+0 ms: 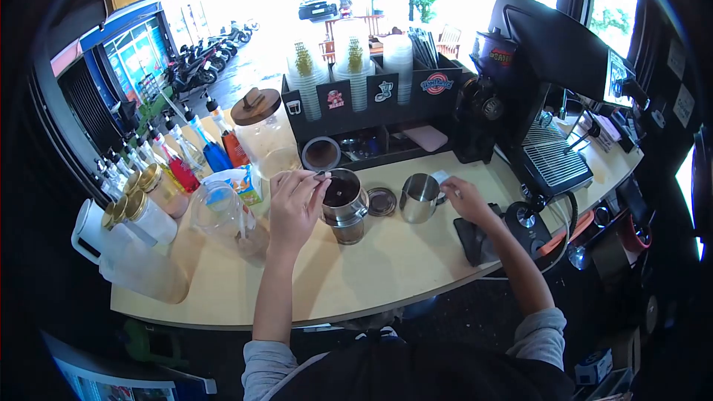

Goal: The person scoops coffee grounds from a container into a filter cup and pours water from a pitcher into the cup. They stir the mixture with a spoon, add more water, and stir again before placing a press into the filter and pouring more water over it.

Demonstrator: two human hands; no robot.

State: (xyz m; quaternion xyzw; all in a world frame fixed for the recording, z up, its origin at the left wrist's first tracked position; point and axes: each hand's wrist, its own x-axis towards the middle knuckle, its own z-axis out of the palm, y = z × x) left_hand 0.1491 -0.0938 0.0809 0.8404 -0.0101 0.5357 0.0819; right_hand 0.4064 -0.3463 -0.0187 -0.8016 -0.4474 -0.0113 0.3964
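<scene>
A metal drip filter (345, 204) with dark contents sits on top of a small glass (348, 233) near the middle of the counter. My left hand (295, 204) is at the filter's left rim, its thumb and fingertips pinched on a small dark piece there. A round metal lid (382, 202) lies flat just right of the filter. Farther right stands a steel pitcher (420, 199), upright. My right hand (463, 199) is closed at the pitcher's handle side, with its fingers round the handle.
A clear plastic jug (230, 219) stands left of my left hand, with jars (151, 215) and syrup bottles (212, 148) beyond. The black cup organizer (371, 108) lines the back. An espresso machine (553, 156) and a black scale (475, 238) are at right.
</scene>
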